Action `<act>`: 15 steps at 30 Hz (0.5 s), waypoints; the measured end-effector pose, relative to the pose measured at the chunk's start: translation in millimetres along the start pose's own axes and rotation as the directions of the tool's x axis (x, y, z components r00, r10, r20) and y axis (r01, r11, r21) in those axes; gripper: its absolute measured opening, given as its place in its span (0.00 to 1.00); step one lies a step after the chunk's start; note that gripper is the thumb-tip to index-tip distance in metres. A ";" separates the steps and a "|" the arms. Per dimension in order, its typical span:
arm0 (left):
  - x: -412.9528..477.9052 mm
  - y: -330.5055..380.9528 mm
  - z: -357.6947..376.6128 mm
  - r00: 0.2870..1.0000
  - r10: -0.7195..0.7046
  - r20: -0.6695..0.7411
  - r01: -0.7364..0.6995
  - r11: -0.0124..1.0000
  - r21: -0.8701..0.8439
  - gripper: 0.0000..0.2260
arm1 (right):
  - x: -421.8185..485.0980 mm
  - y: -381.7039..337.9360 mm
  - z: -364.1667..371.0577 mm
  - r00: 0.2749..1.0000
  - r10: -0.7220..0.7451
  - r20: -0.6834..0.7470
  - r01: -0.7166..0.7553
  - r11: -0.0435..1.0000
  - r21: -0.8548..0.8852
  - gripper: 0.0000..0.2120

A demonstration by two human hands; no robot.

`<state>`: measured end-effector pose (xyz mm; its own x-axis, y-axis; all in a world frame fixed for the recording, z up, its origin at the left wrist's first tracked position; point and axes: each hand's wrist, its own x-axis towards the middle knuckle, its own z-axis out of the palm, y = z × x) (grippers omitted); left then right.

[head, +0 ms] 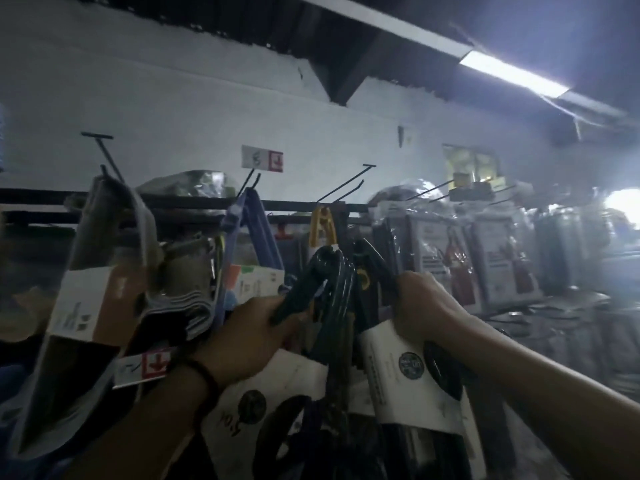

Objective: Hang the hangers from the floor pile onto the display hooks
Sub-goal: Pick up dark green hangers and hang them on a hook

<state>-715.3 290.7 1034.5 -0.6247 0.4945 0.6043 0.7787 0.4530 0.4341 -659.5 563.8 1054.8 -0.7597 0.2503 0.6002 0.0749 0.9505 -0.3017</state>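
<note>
Left hand (256,327) grips a black hanger pack (329,271) below the empty hook (346,183); right hand (424,303) grips a second pack (405,368). Slip one loop over the hook's tip.

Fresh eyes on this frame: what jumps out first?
Two raised hands fill the middle foreground: the left hand grips a bundle of black hangers near its hook end, and the right hand grips a second hanger pack with a white label. Just above them a black display hook juts from the rack over a yellow hanger. A tube light glares at the upper right.
</note>
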 end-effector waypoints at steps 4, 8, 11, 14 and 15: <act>40.0 13.7 6.0 0.989 -0.055 0.134 0.094 0.949 -0.300 0.17 | 46.7 16.1 -9.5 0.998 -0.018 -0.054 0.015 0.998 -0.057 0.06; 75.3 32.3 15.7 0.995 -0.078 0.067 0.097 0.923 -0.373 0.13 | 96.5 25.9 -16.9 0.984 -0.048 -0.173 0.047 0.999 -0.012 0.05; 102.0 45.3 18.3 0.992 -0.124 -0.009 0.113 0.924 -0.365 0.10 | 131.7 27.5 -17.2 0.951 -0.052 -0.304 0.093 0.988 0.122 0.08; 124.8 49.9 18.1 0.983 -0.168 -0.073 0.128 0.917 -0.379 0.09 | 156.4 28.3 -16.0 0.937 -0.049 -0.347 0.117 0.977 0.179 0.05; 132.1 49.6 17.9 0.977 -0.194 -0.086 0.145 0.907 -0.395 0.10 | 164.1 29.2 -14.7 0.934 -0.047 -0.355 0.121 0.974 0.190 0.04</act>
<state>-760.2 391.8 1123.9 -0.7562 0.3322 0.5638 0.6391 0.1899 0.7453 -772.5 635.4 1155.4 -0.4831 0.2546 0.8377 -0.1416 0.9215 -0.3617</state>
